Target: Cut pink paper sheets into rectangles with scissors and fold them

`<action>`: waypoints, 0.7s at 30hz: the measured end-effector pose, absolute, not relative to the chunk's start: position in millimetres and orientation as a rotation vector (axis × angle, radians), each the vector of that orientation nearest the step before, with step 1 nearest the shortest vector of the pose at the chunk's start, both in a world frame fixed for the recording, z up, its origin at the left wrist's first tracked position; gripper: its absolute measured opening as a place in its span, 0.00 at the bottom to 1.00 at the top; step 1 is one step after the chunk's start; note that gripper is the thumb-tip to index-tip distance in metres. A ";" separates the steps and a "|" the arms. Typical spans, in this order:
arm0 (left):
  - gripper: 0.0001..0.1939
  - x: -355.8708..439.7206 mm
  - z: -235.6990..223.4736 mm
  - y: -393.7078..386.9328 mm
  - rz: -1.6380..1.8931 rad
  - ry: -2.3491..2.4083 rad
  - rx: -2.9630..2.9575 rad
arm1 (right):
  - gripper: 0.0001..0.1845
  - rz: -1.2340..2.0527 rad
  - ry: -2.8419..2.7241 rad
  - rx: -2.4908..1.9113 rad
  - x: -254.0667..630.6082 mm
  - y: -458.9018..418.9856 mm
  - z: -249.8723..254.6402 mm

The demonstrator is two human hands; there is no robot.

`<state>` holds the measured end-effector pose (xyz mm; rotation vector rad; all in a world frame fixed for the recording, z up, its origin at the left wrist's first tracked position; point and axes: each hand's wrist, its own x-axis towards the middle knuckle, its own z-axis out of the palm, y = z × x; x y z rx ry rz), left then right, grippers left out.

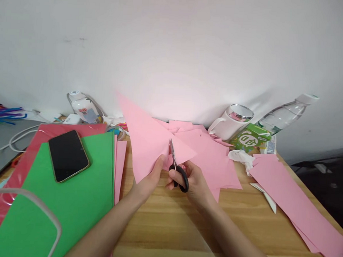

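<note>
Pink paper (144,138) is held up above the wooden table (159,224), its tall point rising to the upper left. The left hand (147,183) pinches its lower edge, thumb pressed on the near face, the other fingers largely hidden behind it. The right hand (196,181) is curled round the black handles of the scissors (174,159) — blades pointing away, set where the paper parts into a smaller flap on the right. Behind lies a loose pile of pink pieces (216,162), near a white mug (228,127), a green carton (250,138) and a clear bottle (288,114). Farther right are long pink strips (297,206); to the left, green sheets (71,203) with a phone (68,156) on top.
</note>
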<state>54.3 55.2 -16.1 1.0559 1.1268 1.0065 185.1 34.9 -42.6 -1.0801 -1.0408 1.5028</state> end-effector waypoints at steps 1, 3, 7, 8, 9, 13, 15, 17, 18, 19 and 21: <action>0.16 54.5 -13.7 54.9 0.971 1.180 1.071 | 0.18 1.495 -1.046 -1.076 184.4 34.8 -42.3; 0.19 54.8 -9.3 54.0 0.909 1.277 1.089 | 0.18 1.492 -1.063 -1.061 183.2 34.8 -41.5; 0.15 52.6 -9.7 54.5 0.943 1.423 1.151 | 0.16 1.543 -1.090 -0.998 183.4 35.4 -38.9; 0.13 51.9 -11.7 55.3 0.985 1.436 1.176 | 0.15 1.543 -1.106 -0.994 183.8 35.6 -38.1; 0.12 51.4 -13.9 56.1 1.042 1.427 1.191 | 0.15 1.531 -1.128 -0.998 184.0 35.8 -37.4; 0.11 50.0 -17.9 58.0 1.246 1.278 1.161 | 0.14 1.334 -1.228 -1.080 182.8 36.0 -37.6; 0.13 47.0 -16.0 58.5 1.182 1.159 1.165 | 0.12 1.217 -1.220 -1.088 181.7 36.4 -40.3; 0.15 42.0 -13.5 60.5 1.045 1.021 1.180 | 0.11 1.158 -1.213 -1.061 181.7 37.3 -43.9; 0.15 39.1 -12.6 62.4 0.995 0.961 1.184 | 0.10 1.140 -1.215 -1.041 182.2 37.7 -45.6; 0.16 36.2 -12.4 65.2 0.978 0.928 1.181 | 0.10 1.122 -1.223 -1.030 183.0 38.1 -47.0; 0.17 30.7 -13.2 73.5 1.009 0.896 1.164 | 0.10 1.077 -1.240 -1.034 185.4 38.0 -49.3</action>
